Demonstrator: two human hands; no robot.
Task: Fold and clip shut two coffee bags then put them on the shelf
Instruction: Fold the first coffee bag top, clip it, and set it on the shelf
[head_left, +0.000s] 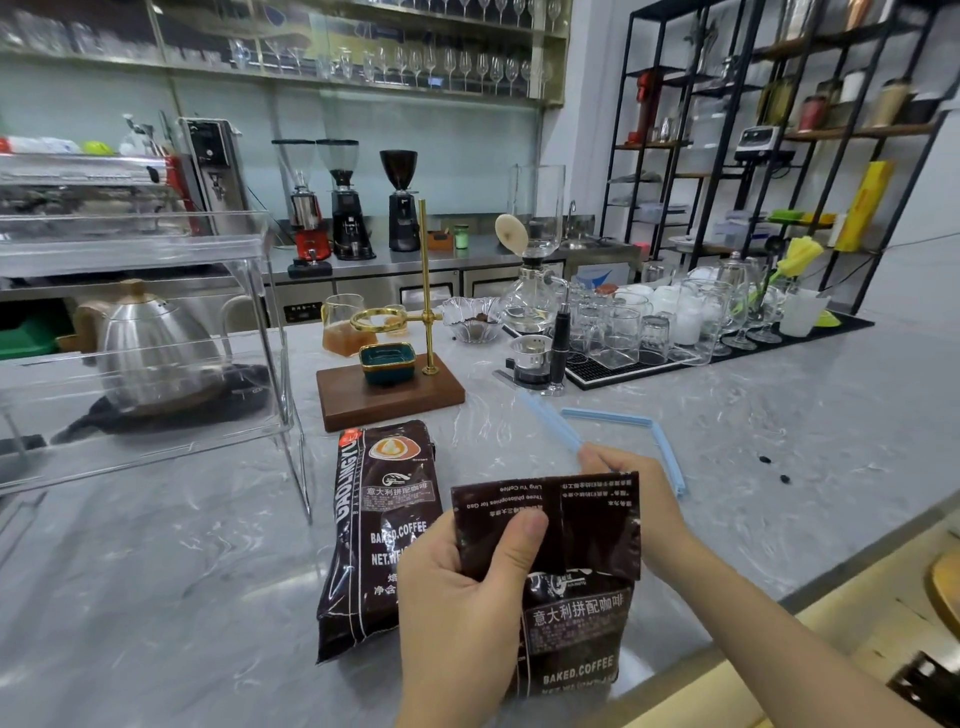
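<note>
Two dark brown coffee bags are on the grey marble counter. One coffee bag (376, 530) lies flat to the left, label up, untouched. The other coffee bag (576, 597) stands near the counter's front edge with its top flap folded down toward me. My left hand (462, 597) pinches the flap's left side, thumb on front. My right hand (634, 499) is behind the flap's right side and also holds a light blue bag clip (548, 418) that points away. A second light blue clip (657, 441) lies open in an L shape on the counter just beyond.
A clear acrylic shelf (156, 332) stands at left with a steel kettle (150, 348) behind it. Beyond the bags are a wooden drip stand (389, 389), a siphon brewer (535, 301) and a mat of glasses (665, 322). Two loose beans (774, 467) lie at right.
</note>
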